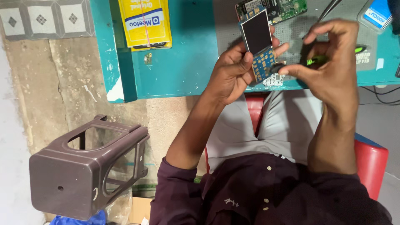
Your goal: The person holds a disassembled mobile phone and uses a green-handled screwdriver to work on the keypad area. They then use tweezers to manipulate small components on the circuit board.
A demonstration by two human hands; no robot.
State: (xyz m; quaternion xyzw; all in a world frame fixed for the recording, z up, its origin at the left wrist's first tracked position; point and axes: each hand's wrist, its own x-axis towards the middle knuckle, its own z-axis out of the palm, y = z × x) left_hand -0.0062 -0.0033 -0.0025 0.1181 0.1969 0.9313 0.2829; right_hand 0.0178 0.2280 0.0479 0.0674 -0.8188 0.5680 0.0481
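Left hand (231, 75) closed around a small phone circuit board (260, 46), fingers wrapped at its left edge, thumb on the lower part; board held upright above the edge of the teal table (175, 62), dark screen on top, gold keypad contacts below. Right hand (329, 62) pinched shut on a black and green tool (316, 61), its tip touching the board's lower right corner. Second green circuit board (287, 8) lies on the grey mat (300, 33) behind. Yellow box (143, 21) on table, well left. Brown plastic stool (87, 166) on its side on the floor. Person seated on red seat (371, 162)
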